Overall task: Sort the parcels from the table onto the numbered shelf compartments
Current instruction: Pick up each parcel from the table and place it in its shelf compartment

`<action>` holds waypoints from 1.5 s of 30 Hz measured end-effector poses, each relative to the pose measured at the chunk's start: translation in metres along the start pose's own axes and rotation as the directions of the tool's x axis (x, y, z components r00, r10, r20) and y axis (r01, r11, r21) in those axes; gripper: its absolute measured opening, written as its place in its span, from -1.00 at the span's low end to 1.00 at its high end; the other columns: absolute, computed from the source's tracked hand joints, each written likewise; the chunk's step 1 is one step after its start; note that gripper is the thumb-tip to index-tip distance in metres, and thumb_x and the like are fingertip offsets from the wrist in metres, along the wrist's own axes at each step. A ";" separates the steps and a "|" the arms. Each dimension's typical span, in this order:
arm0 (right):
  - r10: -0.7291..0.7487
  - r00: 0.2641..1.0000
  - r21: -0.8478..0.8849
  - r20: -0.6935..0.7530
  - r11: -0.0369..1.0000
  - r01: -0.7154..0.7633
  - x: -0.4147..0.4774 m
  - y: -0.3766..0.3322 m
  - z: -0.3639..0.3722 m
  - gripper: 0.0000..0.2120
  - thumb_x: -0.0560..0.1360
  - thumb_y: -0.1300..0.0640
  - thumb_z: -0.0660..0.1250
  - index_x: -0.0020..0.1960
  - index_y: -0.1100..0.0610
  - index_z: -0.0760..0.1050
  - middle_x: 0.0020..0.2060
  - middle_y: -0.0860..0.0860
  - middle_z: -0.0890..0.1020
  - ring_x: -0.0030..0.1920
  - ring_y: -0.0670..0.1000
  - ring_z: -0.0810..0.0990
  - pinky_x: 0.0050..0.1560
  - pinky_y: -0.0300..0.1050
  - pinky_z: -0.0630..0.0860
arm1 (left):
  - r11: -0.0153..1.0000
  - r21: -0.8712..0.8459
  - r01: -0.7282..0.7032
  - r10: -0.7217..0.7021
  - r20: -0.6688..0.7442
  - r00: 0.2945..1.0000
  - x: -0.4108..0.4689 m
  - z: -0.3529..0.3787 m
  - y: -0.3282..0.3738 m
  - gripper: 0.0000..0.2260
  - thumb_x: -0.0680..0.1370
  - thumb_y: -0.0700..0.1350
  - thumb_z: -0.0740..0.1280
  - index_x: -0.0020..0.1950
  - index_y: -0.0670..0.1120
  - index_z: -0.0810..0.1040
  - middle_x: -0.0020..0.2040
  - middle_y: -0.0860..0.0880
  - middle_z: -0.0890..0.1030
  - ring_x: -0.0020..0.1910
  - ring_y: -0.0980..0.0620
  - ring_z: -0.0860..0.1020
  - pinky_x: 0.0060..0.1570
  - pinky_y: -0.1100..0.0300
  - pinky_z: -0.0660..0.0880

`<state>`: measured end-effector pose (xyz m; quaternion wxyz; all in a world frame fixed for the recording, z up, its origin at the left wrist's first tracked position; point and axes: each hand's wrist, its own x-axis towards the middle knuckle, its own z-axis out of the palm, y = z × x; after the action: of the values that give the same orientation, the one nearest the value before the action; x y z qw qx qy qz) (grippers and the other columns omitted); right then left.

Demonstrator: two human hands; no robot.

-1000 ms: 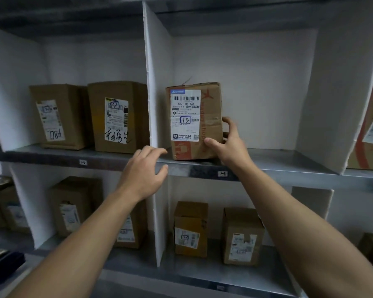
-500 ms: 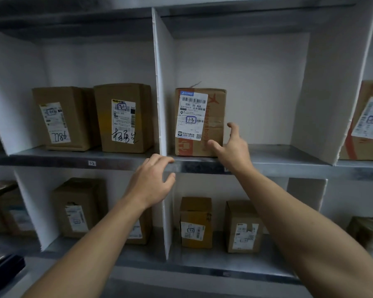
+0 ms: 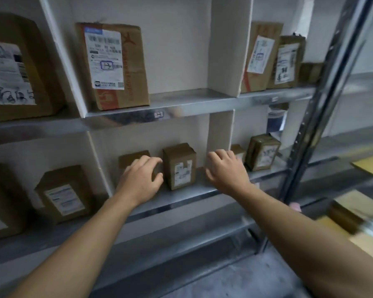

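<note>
1. Parcel with the handwritten number on its label (image 3: 114, 65): it stands upright in the upper-centre compartment, hard against the white divider (image 3: 63, 61) on its left. No hand is on it. Judged placed.
2. Left hand (image 3: 140, 181), centre of frame: fingers loosely curled and nothing in them. It hangs in front of a low brown box (image 3: 130, 159) in the compartment below. I cannot tell whether it touches the box.
3. Right hand (image 3: 224, 173), right of centre: relaxed, fingers slack, carrying nothing.
4. Between the two hands a small carton (image 3: 179, 166) stands upright on the lower shelf (image 3: 181, 196), apart from both.
5. Already shelved, as far as visible:
   - large carton, upper left (image 3: 15, 69)
   - labelled box, lower left (image 3: 63, 194)
   - two tall parcels, upper right (image 3: 261, 57)
   - taped box, lower right (image 3: 263, 152)
6. Left to do: at the right edge, past the metal upright (image 3: 323, 100), a pale table (image 3: 368, 244) carries at least one blurred dark parcel (image 3: 342, 218). The count is not readable.
7. Judgement: the task is well along but unfinished. With both hands free, fetching from the table looks like the next step.
</note>
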<state>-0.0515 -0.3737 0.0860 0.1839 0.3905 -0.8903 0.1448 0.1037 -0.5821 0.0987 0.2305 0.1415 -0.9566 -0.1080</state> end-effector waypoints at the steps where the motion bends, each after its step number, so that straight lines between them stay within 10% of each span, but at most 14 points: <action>1: 0.029 0.999 -0.040 0.042 0.999 -0.027 -0.016 0.012 0.002 -0.62 0.59 -0.09 0.24 0.31 0.09 0.45 0.23 0.10 0.54 0.20 0.20 0.49 0.13 0.09 0.45 | 1.000 -0.009 -0.014 0.015 0.033 0.999 0.000 0.013 0.009 -0.63 0.53 0.03 0.26 0.32 -0.01 0.48 0.22 -0.04 0.52 0.17 -0.09 0.47 0.17 -0.01 0.44; 14: 0.516 0.801 -0.340 0.304 0.844 -0.415 -0.186 0.154 0.005 -0.63 0.60 -0.18 0.10 0.25 0.03 0.39 0.21 0.10 0.53 0.22 0.21 0.51 0.15 0.10 0.47 | 0.935 -0.049 -0.350 0.335 0.437 0.835 0.017 0.171 0.159 -0.61 0.55 0.06 0.22 0.38 0.03 0.40 0.31 -0.03 0.46 0.27 -0.10 0.42 0.25 0.03 0.37; 27: 0.739 0.618 -0.379 0.267 0.670 -0.638 -0.235 0.339 -0.009 -0.57 0.62 -0.23 0.09 0.34 0.02 0.37 0.30 0.08 0.50 0.26 0.17 0.49 0.21 0.10 0.43 | 0.825 -0.174 -0.537 0.548 0.473 0.690 0.090 0.305 0.362 -0.61 0.56 0.02 0.18 0.40 0.03 0.35 0.28 -0.02 0.45 0.23 -0.09 0.43 0.24 -0.03 0.37; 38: 0.788 0.523 -0.248 0.324 0.605 -0.757 -0.228 0.457 0.024 -0.59 0.62 -0.16 0.11 0.39 -0.02 0.37 0.25 0.07 0.50 0.21 0.16 0.48 0.15 0.05 0.45 | 0.828 -0.214 -0.517 0.534 0.581 0.614 0.145 0.405 0.451 -0.62 0.58 0.01 0.16 0.41 0.02 0.34 0.31 -0.01 0.43 0.23 -0.09 0.41 0.21 -0.01 0.37; 45: 0.903 0.295 -0.008 0.313 0.313 -0.950 -0.223 0.498 0.061 -0.58 0.63 -0.15 0.15 0.44 -0.03 0.34 0.28 0.12 0.44 0.24 0.22 0.47 0.16 0.10 0.51 | 0.819 -0.376 -0.434 0.570 0.625 0.534 0.178 0.472 0.492 -0.61 0.58 0.00 0.22 0.41 0.00 0.36 0.34 -0.04 0.43 0.28 -0.12 0.41 0.23 0.00 0.37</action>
<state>-0.2978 0.0705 -0.1232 -0.0883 -0.1680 -0.9492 0.2511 -0.3794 -0.1116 -0.1052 -0.1265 -0.2143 -0.9541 -0.1666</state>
